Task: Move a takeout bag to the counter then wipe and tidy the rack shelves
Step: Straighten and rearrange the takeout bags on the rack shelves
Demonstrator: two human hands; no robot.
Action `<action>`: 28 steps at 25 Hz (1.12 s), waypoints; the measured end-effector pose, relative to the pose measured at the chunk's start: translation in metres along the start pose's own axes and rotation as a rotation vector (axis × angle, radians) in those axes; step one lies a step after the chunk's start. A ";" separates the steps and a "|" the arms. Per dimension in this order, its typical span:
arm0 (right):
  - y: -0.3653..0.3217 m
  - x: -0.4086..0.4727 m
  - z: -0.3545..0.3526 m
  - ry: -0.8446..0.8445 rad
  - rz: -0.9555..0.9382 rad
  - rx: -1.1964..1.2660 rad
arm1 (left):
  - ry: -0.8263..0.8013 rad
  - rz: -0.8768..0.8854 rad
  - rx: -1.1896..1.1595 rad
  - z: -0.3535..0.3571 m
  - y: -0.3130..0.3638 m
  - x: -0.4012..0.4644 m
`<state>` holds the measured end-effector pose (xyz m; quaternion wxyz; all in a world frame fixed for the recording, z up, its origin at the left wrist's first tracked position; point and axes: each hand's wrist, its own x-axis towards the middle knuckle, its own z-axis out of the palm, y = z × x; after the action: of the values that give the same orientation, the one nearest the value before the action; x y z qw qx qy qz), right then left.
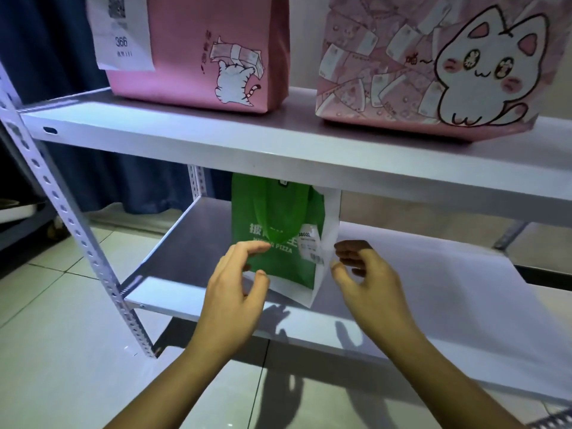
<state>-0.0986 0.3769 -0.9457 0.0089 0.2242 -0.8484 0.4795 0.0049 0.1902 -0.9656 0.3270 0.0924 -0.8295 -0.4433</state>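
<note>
So the green and white takeout bag (280,233) is parked upright on the lower shelf (433,274) of a white metal rack, with its top tucked out of sight under the edge of the upper shelf (216,134). The front is printed green, the side panel and bottom are left white, and a small white receipt sticker (310,243) is stuck near the right edge of the green face.

The left hand (235,289) is held just at the bag's left side, fingers loosely spread and lightly curled, nothing gripped; whether the fingertips are touching the bag can't be told. The right hand (365,277) is held at the bag's white right edge, fingers also curled loose and closed on nothing. The bag is framed between the two.

Overhead, two pink paper bags are stood on the upper shelf: a plain pink bag (201,51) with a small cat drawing on the left, and a cat-print bag (433,63) with a big white cartoon cat on the right. The perforated rack post (62,205) runs down the left side, with a tiled floor (46,351) below.

Writing-wise, "PIZZA" can be read on the green bag, with white Chinese characters above it partly blocked. "366" is printed on a paper slip (122,32) fixed to the plain pink bag.
</note>
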 end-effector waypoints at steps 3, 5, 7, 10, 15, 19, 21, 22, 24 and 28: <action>0.015 0.020 0.027 -0.015 0.081 0.006 | 0.051 -0.204 -0.132 0.005 -0.027 0.005; 0.022 0.029 0.045 -0.009 0.119 0.006 | 0.074 -0.280 -0.152 0.004 -0.043 0.006; 0.027 0.033 0.061 0.015 0.162 0.000 | 0.069 -0.310 -0.135 0.002 -0.055 0.003; 0.032 0.039 0.069 0.075 0.217 -0.014 | 0.063 -0.339 -0.126 0.000 -0.066 -0.004; 0.047 0.026 0.050 0.069 0.257 0.072 | 0.052 -0.346 -0.105 0.007 -0.072 -0.007; 0.067 0.005 0.017 0.034 0.172 0.029 | 0.055 -0.354 -0.093 0.018 -0.074 -0.013; 0.076 -0.001 0.001 0.042 0.150 0.050 | 0.014 -0.375 -0.080 0.022 -0.075 -0.013; 0.080 -0.003 -0.003 0.028 0.155 0.076 | -0.028 -0.377 -0.081 0.025 -0.074 -0.014; 0.082 -0.006 -0.005 -0.048 0.192 0.153 | -0.134 -0.360 -0.146 0.031 -0.071 -0.017; 0.082 -0.013 0.004 -0.081 0.216 0.243 | -0.227 -0.334 -0.283 0.040 -0.058 -0.028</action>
<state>-0.1186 0.4146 -1.0175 -0.1039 0.1502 -0.8030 0.5674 -0.0066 0.1958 -1.0403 0.1635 0.1314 -0.7638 -0.6104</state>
